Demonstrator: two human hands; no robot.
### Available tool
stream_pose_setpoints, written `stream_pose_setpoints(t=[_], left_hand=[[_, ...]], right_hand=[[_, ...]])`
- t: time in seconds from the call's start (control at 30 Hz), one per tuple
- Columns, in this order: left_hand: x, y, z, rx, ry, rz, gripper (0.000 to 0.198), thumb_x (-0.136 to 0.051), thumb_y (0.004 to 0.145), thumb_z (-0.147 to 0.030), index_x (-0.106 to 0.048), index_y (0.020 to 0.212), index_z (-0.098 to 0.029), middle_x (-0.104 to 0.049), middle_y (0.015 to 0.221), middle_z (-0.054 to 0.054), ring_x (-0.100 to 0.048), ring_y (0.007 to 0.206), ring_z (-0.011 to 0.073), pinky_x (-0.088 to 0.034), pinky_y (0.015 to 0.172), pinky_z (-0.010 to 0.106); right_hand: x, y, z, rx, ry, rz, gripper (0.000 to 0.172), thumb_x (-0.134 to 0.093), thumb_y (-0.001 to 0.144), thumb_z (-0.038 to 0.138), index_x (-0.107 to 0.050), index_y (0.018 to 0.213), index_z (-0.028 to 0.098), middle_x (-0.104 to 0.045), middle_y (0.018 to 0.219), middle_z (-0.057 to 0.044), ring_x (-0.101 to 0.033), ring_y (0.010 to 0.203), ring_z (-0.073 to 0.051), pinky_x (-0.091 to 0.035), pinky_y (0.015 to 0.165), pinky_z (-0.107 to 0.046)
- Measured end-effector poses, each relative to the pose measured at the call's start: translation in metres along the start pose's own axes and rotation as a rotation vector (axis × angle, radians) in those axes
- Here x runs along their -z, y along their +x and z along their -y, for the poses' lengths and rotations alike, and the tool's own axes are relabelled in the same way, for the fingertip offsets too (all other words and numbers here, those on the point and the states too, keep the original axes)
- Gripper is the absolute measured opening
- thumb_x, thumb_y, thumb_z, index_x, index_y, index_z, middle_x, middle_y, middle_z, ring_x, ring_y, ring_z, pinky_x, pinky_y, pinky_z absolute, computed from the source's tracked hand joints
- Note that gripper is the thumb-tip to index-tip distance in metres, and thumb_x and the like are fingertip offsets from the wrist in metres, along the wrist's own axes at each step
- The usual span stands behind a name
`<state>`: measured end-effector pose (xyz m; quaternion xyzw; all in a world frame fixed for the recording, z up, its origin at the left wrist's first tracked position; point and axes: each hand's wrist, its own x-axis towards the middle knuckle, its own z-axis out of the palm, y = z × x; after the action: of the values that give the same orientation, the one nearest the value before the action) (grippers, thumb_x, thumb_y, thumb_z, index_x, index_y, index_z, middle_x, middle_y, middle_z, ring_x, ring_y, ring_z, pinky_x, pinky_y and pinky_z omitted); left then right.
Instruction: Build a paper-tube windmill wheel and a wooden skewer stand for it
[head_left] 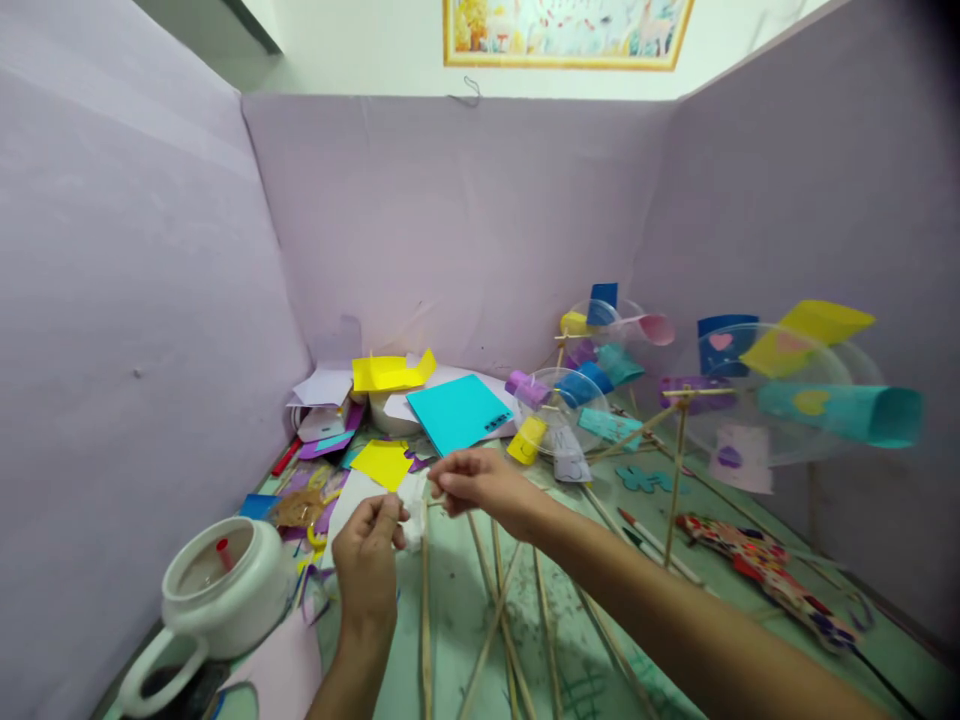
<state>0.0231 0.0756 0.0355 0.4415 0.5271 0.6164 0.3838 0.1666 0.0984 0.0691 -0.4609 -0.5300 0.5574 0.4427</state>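
The left hand [367,540] and right hand [476,488] pinch closed, contents unclear, near a thin stick [426,610]; light, steady pressure should suit it.

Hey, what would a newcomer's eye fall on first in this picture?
Probably the largest pinwheel, colorful and partly see-through, standing at the right. Then the turquoise sheet just beyond the right hand, and the white pot at the lower left.

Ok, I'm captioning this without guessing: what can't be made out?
In the head view:
Left hand and right hand: curled fingers hide anything held.
Framed picture: top cut off by upper edge.
Leftmost wooden stick: near end cut by lower edge.
Turquoise card: dark marks too small to read.
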Motion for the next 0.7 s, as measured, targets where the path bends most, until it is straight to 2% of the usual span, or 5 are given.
stream_pose_setpoints(t=[0.1, 0.23, 0.33, 0.4, 0.7], left_hand=[[-0.011, -0.015, -0.007, 0.025, 0.022, 0.176, 0.021, -0.063, 0.063, -0.037, -0.061, 0.057, -0.016, -0.053, 0.049, -0.002, -0.044, 0.047, 0.0102, -0.036, 0.051, 0.023], [-0.017, -0.025, -0.014, 0.009, 0.066, 0.156, 0.019, -0.066, 0.056, -0.035, -0.061, 0.054, -0.016, -0.052, 0.047, -0.002, -0.045, 0.047, 0.0110, -0.037, 0.051, 0.024], [-0.016, -0.019, -0.010, 0.017, 0.084, 0.086, 0.016, -0.066, 0.053, -0.031, -0.061, 0.055, -0.016, -0.053, 0.048, -0.002, -0.044, 0.046, 0.0100, -0.036, 0.050, 0.023], [-0.014, -0.015, -0.007, 0.022, 0.090, 0.072, 0.015, -0.063, 0.052, -0.029, -0.060, 0.056, -0.015, -0.056, 0.052, -0.001, -0.044, 0.046, 0.0094, -0.036, 0.049, 0.023], [-0.014, -0.024, -0.009, -0.080, 0.066, 0.198, 0.027, -0.050, 0.063, -0.036, -0.052, 0.043, -0.018, -0.053, 0.049, 0.001, -0.044, 0.045, 0.0117, -0.039, 0.050, 0.025]], right_hand=[[0.027, -0.062, -0.009, 0.013, 0.125, 0.051, 0.023, -0.070, 0.063, 0.034, -0.065, 0.076, 0.015, -0.063, 0.065, 0.001, -0.051, 0.044, -0.006, -0.041, 0.045, -0.021], [0.056, -0.104, -0.026, 0.067, 0.224, -0.162, 0.027, -0.074, 0.063, 0.037, -0.066, 0.079, 0.016, -0.065, 0.067, 0.000, -0.043, 0.037, -0.004, -0.032, 0.037, -0.019], [0.069, -0.108, -0.035, 0.081, 0.414, -0.345, 0.030, -0.079, 0.056, 0.034, -0.066, 0.077, 0.017, -0.064, 0.066, 0.002, -0.039, 0.037, -0.002, -0.028, 0.037, -0.018], [0.073, -0.107, -0.038, 0.070, 0.499, -0.384, 0.031, -0.080, 0.053, 0.031, -0.065, 0.077, 0.018, -0.063, 0.065, 0.003, -0.037, 0.038, -0.002, -0.026, 0.037, -0.017], [0.076, -0.114, -0.033, 0.131, 0.523, -0.305, 0.026, -0.078, 0.056, 0.029, -0.066, 0.075, 0.017, -0.063, 0.062, 0.003, -0.039, 0.038, -0.001, -0.027, 0.038, -0.016]])
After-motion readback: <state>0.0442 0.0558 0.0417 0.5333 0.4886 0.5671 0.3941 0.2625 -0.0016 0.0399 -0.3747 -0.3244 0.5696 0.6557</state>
